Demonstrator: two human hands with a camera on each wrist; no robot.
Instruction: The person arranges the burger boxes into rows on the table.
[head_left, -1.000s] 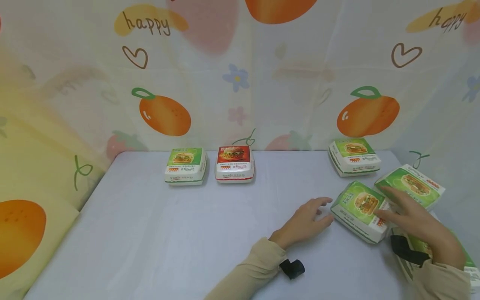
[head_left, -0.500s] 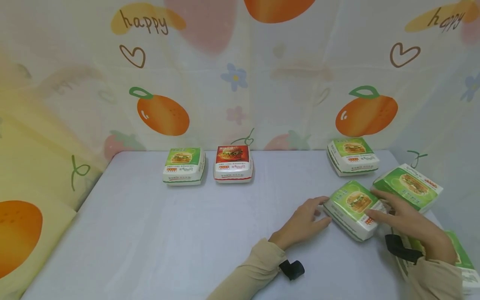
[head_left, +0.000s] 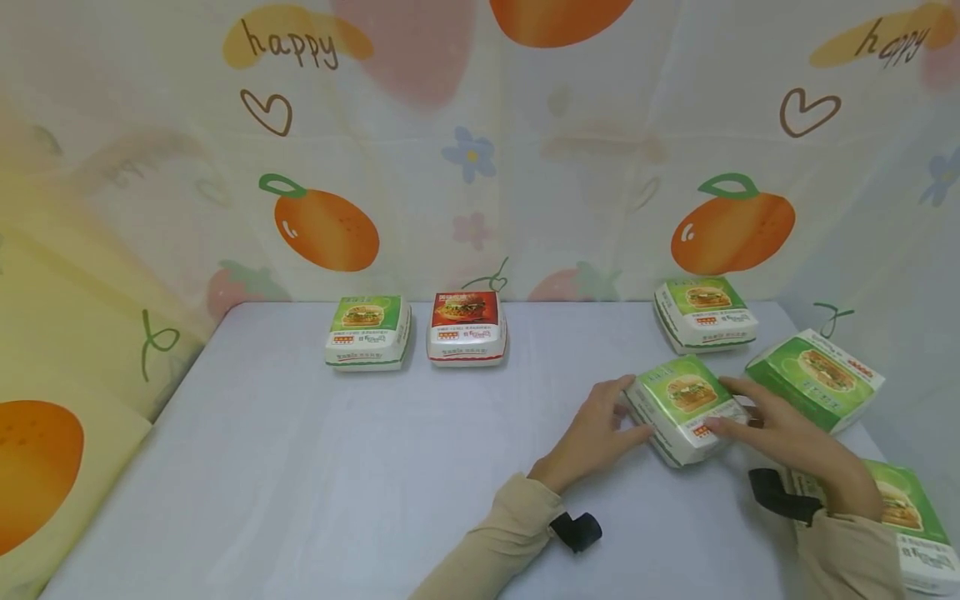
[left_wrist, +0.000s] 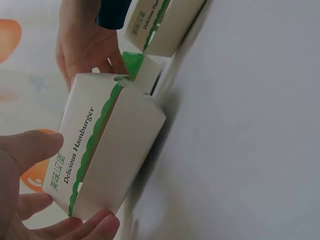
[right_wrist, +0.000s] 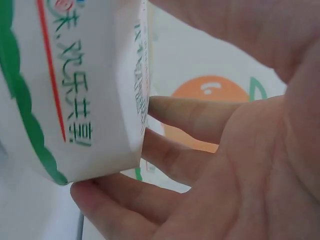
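A green-and-white hamburger box (head_left: 686,396) with a burger picture on its lid is between both hands, over the right half of the table. My left hand (head_left: 588,437) grips its left corner, thumb on the near side. From the right, my right hand (head_left: 798,442) holds the opposite end, thumb on the lid's near edge. In the left wrist view the same box (left_wrist: 100,145) shows its "Delicious Hamburger" side and looks slightly tilted. The right wrist view has fingertips (right_wrist: 92,200) beneath the box's lower corner. Whether it is fully off the table I cannot tell.
At the back left a green hamburger box (head_left: 367,333) stands beside a red one (head_left: 467,329). More green boxes lie at the back right (head_left: 707,312), the right edge (head_left: 817,377) and the near right (head_left: 911,517), partly behind the right sleeve. A printed cloth (head_left: 570,183) hangs behind the white table (head_left: 300,475).
The held box has moved left, away from the boxes at the right, with my right hand. My left hand, earlier apart from it, now grips its left corner.
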